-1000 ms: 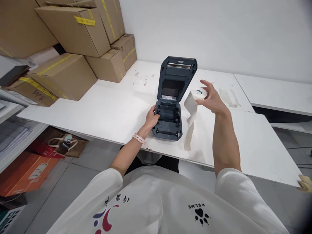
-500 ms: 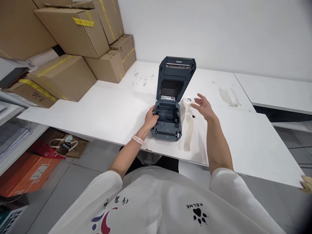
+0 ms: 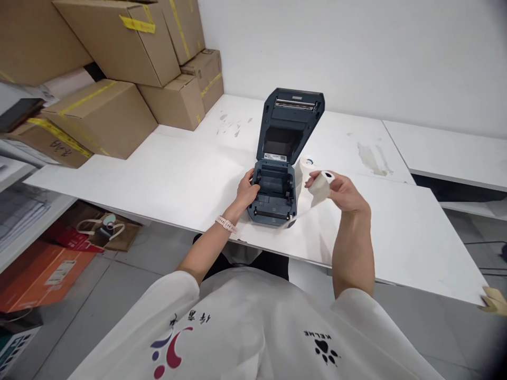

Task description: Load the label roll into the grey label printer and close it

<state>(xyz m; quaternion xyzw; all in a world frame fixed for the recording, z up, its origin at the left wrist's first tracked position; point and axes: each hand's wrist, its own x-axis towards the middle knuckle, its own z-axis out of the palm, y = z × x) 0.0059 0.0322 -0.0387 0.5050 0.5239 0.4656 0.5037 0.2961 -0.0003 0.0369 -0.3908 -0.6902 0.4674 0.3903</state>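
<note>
White table (image 3: 178,174) is bearing it all.
An open printer (image 3: 277,184) is sitting mid-table; cardboard boxes (image 3: 99,113) are standing stacked at its far left.

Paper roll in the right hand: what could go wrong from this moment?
The paper roll in the right hand trails a loose strip past the front corner of the printer; it might snag or crease. The left hand holds it below the open lid, which could drop on that hand.

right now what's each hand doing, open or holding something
Left hand: gripping the printer at its left edge.
Right hand: closed on a paper roll.
</note>
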